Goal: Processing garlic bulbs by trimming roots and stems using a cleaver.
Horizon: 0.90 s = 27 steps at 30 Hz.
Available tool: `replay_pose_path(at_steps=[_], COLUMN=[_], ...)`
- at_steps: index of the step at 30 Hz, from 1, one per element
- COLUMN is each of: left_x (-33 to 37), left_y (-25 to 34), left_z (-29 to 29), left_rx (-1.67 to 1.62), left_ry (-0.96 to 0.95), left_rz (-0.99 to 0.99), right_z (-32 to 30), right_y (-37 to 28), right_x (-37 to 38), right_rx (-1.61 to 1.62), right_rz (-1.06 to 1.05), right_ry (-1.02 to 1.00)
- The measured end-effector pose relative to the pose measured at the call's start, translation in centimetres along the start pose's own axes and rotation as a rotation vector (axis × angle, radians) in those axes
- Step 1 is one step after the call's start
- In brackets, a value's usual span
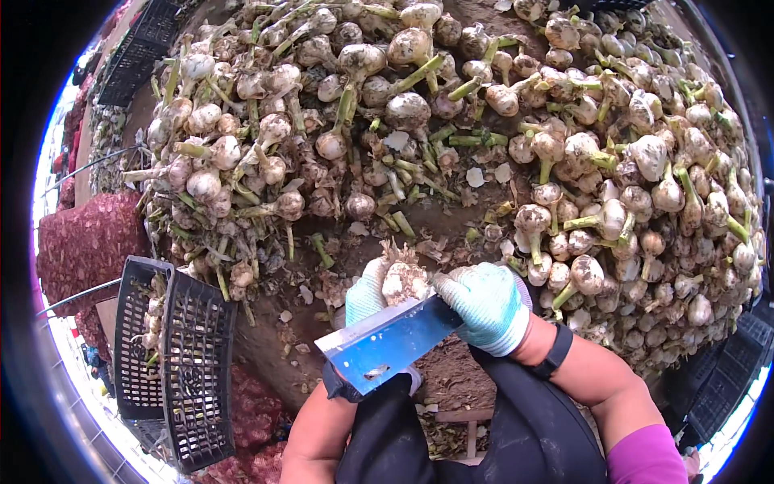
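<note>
Two pale blue-and-white knitted gloves [486, 305] showed on my remote feed. I saw the right hand [484, 300] clenched around the end of a broad rectangular steel cleaver [395, 340]. The left hand [368, 292], partly hidden behind it, gripped a soil-streaked white garlic bulb [405, 284], which sat between both hands, frayed roots upward, just beyond the cleaver.

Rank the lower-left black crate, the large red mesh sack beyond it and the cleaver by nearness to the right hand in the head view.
1. Cleaver: held in the right hand.
2. Black crate: lower left.
3. Red mesh sack: far left, beyond the crate.
</note>
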<state>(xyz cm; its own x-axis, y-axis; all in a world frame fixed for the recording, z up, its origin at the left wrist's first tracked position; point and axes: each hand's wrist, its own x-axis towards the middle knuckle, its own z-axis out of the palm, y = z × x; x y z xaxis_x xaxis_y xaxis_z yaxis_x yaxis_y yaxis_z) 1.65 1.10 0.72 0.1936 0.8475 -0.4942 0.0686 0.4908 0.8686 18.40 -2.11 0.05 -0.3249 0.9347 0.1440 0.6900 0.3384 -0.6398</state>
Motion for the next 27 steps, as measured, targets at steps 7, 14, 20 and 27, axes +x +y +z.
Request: replay_pose_path(at_steps=[7, 14, 20, 27], left_x=[-1.9, -0.5, 0.3, -0.3], left_y=[1.9, -0.9, -0.9, 1.4], left_z=[0.4, -1.1, -1.4, -1.7], left_rx=[-0.496, 0.245, 0.728, -0.317], left_ry=[-0.186, -0.113, 0.147, -0.066], left_rz=[-0.349, 0.239, 0.612, -0.29], right_z=[2.6, -1.5, -1.2, -0.4], right_y=[5.1, 1.1, -0.8, -0.1], right_x=[0.0, 1.7, 2.6, 2.2], right_rx=[-0.052, 1.222, 1.17, 0.537], right_rz=[0.191, 0.994, 0.889, 0.345], right_ry=[0.296, -0.004, -0.017, 0.004])
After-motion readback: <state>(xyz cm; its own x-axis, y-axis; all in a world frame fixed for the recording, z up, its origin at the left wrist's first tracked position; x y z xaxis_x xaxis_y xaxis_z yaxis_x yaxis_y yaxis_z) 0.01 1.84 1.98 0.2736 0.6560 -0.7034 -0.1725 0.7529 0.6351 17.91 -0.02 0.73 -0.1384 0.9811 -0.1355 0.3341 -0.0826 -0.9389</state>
